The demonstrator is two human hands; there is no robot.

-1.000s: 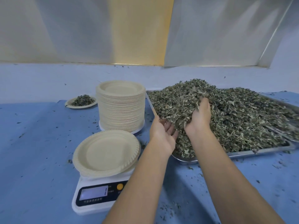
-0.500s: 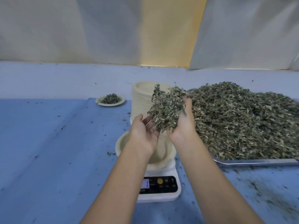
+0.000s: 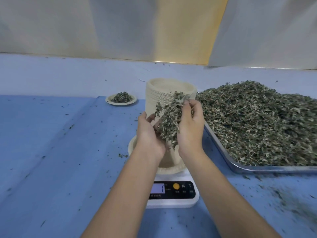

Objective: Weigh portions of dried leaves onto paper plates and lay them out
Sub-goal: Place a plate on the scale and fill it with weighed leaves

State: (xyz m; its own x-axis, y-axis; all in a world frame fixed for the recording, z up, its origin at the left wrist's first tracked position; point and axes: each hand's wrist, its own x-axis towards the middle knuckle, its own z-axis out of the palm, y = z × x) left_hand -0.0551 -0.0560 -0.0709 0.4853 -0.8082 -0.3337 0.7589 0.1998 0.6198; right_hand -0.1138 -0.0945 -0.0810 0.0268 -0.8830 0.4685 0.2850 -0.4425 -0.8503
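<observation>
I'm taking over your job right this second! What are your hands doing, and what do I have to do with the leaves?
Hands: left hand and right hand cup one handful of dried green leaves between them, above the beige paper plate on the white digital scale.
What shows of that plate is bare; the display is too blurry to read.
Supplies: tall stack of beige paper plates behind the scale; silver metal tray heaped with leaves on the right.
Done: one filled paper plate laid out far left.
Left: drop the handful, adjust the weight, lay the plate out, repeat.
</observation>
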